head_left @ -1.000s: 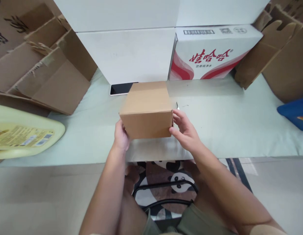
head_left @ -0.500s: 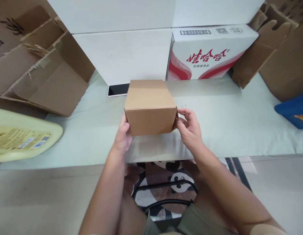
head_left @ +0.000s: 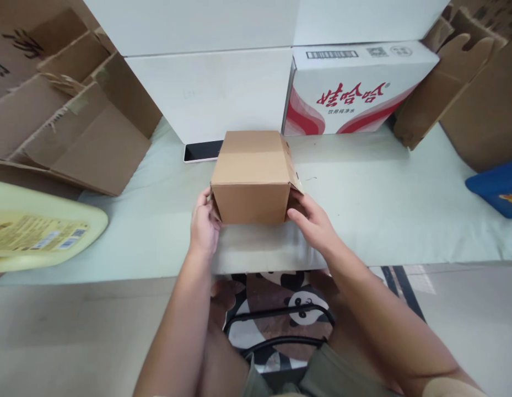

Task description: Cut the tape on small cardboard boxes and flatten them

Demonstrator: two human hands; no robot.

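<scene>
A brown cardboard box (head_left: 251,171) is between my hands at the middle of the table, its plain front face towards me. My left hand (head_left: 204,223) grips the box's left front edge, with the fingers partly hidden behind a side flap. At the right front edge, my right hand (head_left: 311,220) has its thumb near the corner and its fingers at a side flap (head_left: 296,179) that sticks out a little. Whether the box's underside touches the cloth cannot be made out. Behind its left side lies a phone (head_left: 201,151) with a dark screen, partly covered by the box.
White cartons (head_left: 214,94) and a white-and-red carton (head_left: 355,105) stand along the back. Open cardboard boxes (head_left: 94,132) are at the left, more cardboard (head_left: 433,88) at the right. A pale yellow bottle (head_left: 44,226) lies front left; a blue container (head_left: 497,187) is far right.
The box has turned slightly, and its right side with the flap now shows. My right hand has shifted a little left and down along the corner. My left hand's fingers have moved behind the left flap.
</scene>
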